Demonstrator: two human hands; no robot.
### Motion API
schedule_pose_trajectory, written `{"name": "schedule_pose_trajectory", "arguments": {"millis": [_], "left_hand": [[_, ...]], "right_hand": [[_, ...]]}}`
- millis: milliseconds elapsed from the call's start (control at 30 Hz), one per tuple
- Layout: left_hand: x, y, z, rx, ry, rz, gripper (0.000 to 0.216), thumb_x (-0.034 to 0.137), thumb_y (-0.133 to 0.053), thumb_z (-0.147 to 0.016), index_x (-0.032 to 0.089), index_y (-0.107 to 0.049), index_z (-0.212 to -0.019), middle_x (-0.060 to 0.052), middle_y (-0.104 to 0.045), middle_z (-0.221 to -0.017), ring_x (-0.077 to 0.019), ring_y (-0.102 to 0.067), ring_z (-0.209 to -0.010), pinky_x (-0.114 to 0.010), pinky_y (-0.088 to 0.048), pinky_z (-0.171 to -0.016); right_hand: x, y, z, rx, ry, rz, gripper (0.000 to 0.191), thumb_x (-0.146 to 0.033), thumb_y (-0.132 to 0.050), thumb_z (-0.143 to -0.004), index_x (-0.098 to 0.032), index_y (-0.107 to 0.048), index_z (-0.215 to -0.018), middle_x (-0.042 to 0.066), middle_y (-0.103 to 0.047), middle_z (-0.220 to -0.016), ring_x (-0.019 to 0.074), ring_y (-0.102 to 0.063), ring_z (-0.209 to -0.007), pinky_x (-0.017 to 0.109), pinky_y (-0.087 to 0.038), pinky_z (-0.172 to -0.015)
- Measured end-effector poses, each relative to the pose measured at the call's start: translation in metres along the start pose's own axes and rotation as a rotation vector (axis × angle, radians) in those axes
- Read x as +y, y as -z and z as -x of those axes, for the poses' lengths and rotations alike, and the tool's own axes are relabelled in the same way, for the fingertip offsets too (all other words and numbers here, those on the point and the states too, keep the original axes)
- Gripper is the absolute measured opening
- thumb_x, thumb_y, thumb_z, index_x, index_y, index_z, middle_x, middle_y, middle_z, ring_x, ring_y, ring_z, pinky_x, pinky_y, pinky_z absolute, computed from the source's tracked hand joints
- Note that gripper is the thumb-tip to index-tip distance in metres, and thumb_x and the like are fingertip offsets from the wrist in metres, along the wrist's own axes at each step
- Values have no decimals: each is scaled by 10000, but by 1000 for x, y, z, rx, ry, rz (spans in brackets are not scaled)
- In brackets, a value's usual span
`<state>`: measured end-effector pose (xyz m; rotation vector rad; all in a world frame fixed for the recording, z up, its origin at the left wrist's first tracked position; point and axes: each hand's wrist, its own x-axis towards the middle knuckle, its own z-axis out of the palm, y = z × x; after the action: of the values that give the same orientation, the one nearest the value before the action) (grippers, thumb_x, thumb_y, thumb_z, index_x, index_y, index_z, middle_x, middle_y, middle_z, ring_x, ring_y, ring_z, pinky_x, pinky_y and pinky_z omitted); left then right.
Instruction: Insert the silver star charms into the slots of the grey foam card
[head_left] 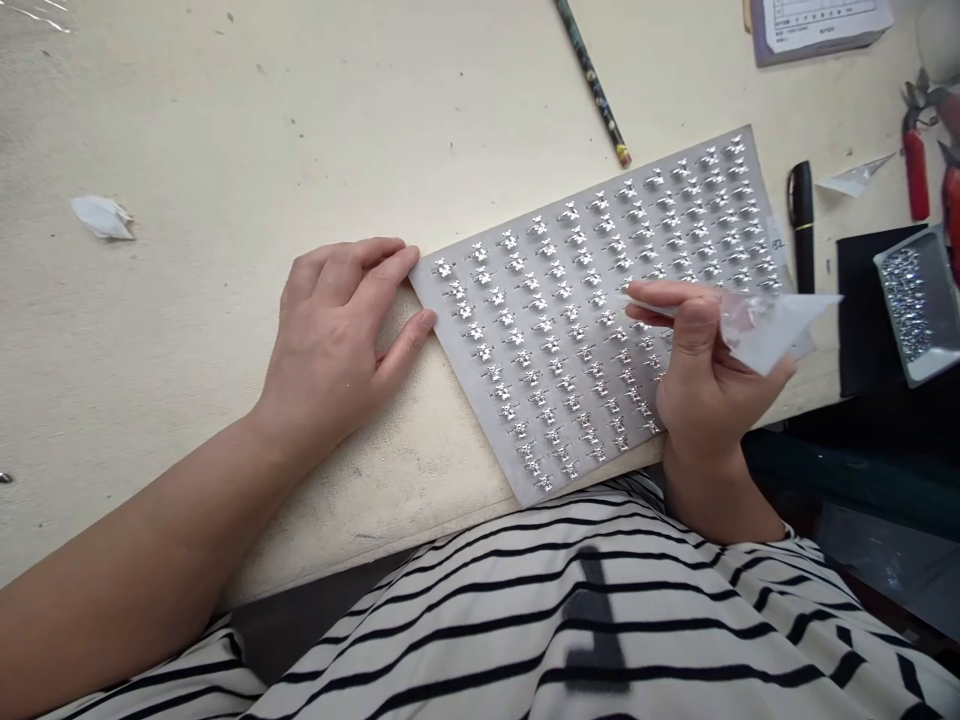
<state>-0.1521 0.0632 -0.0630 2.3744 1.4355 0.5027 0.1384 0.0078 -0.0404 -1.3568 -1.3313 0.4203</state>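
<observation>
Where our grey board point(491, 415) lies: flat on the desk point(187, 350), bearing silvery pieces point(568, 212).
Left hand point(330, 335): thumb and fingers apart at the board's left edge, probably steadying it.
Right hand point(701, 385): over the board's right part, we pinch a white cone point(780, 325), likely for fine control.

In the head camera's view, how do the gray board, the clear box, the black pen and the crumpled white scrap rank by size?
1. Gray board
2. Clear box
3. Black pen and crumpled white scrap: too close in area to rank.
</observation>
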Motion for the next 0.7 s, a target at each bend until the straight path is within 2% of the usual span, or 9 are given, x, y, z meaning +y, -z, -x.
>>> {"name": "schedule_pose_trajectory", "arguments": {"millis": [100, 200, 400, 700], "left_hand": [[1, 0, 0, 15, -15, -20, 534, 496, -490, -1035, 231, -507, -1498, -91, -554, -1488, -342, -494, -1372, -558, -365, -1222], [2, 0, 0, 37, -31, -39, 524, 449, -522, -1034, 178, -535, -1483, -118, -576, -1467, -334, -512, -1356, -511, -384, -1206], [2, 1, -1, 46, -47, -41, 538, 402, -570, -1021, 113, -555, -1473, -148, -584, -1457, -343, -516, -1346, -486, -375, -1199], [2, 2, 0, 43, -47, -41, 541, 396, -581, -1019, 111, -551, -1477, -146, -580, -1461, -350, -514, -1347, -493, -380, -1198]], "right_hand": [[-2, -4, -1, 32, 25, -87, 197, -258, -615, -1003, -249, -807, -1044, -3, -809, -991, 162, -772, -867, 342, -692, -738], [-4, -5, -2, -16, -4, -108, 218, -242, -597, -1011, -234, -796, -1097, 2, -806, -1059, 167, -771, -926, 364, -695, -812], [-4, 1, -4, -129, -109, 55, 212, -318, -608, -1013, -257, -788, -1107, -1, -801, -1104, 200, -780, -988, 430, -685, -910], [0, 5, -5, -188, -116, 161, 251, -414, -571, -1026, -311, -772, -1136, -10, -803, -1101, 187, -787, -962, 404, -685, -893]]}}
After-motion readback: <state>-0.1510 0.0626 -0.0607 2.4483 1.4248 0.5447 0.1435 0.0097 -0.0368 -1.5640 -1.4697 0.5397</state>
